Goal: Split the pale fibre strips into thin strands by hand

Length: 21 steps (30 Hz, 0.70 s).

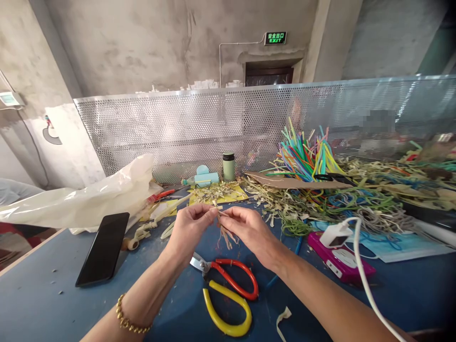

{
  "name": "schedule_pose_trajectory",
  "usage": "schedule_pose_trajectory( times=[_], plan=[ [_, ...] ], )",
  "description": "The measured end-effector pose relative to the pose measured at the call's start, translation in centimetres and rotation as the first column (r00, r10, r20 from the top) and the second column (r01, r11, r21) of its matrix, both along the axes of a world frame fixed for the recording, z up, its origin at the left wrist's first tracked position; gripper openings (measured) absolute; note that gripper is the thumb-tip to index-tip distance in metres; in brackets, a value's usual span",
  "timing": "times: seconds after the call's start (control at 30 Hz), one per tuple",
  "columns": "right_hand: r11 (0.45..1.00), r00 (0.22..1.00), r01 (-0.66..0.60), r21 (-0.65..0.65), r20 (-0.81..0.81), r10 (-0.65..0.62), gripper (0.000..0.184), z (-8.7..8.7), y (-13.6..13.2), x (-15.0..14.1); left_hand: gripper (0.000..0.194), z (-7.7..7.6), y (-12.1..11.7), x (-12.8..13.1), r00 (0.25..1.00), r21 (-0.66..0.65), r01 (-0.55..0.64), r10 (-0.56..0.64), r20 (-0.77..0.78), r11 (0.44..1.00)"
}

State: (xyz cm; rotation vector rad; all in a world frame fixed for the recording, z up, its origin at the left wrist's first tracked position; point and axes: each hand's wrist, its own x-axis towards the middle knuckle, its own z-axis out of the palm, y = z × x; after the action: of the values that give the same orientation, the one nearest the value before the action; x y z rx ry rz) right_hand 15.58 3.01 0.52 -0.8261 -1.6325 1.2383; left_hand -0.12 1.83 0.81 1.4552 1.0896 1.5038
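Observation:
My left hand (192,229) and my right hand (250,232) meet above the middle of the blue table. Between their fingertips they pinch a small bundle of dry plant strips (227,236), whose loose ends hang down under the fingers. A short pale tip of it sticks up above the left thumb. The held part itself is mostly hidden by the fingers. Just below the hands lies a pair of scissors (233,280) with one red and one yellow handle, blades pointing left.
A black phone (103,249) and a cream plastic bag (81,194) lie left. Behind stand a green jar (228,167) and colourful strips (306,154). To the right are a magenta power box (338,259) with a white cable, a blue mask (409,246) and heaped dry strips. Perforated metal panel (185,133) closes the back.

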Motion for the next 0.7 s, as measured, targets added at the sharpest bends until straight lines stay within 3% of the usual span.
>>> schedule_pose_trajectory(
  times=[0.13, 0.3, 0.47, 0.7],
  plan=[
    [0.998, 0.998, -0.061, 0.029, -0.032, 0.062, 0.033, 0.5, -0.2, 0.1, 0.026, 0.1, 0.2, -0.2, 0.994, -0.012, -0.028, 0.029, 0.103, 1.000],
    [0.997, 0.999, -0.049, 0.053, 0.010, 0.049, 0.022, -0.1, -0.2, -0.2, 0.025, 0.0, 0.0, 0.0, 0.983, -0.046, -0.029, 0.036, 0.178, 0.999],
    [0.992, 0.999, 0.048, 0.120, 0.013, -0.050, 0.014, -0.8, 0.2, -0.4, 0.029, 0.1, -0.3, 0.3, 0.966, -0.040, 0.118, -0.105, 0.238, 0.992],
    [0.945, 0.970, 0.238, 0.226, -0.017, -0.241, 0.013, -0.7, 1.3, 0.3, 0.029, 0.3, -0.6, 0.7, 0.991, -0.104, 0.129, -0.131, -0.014, 0.986]
  ],
)
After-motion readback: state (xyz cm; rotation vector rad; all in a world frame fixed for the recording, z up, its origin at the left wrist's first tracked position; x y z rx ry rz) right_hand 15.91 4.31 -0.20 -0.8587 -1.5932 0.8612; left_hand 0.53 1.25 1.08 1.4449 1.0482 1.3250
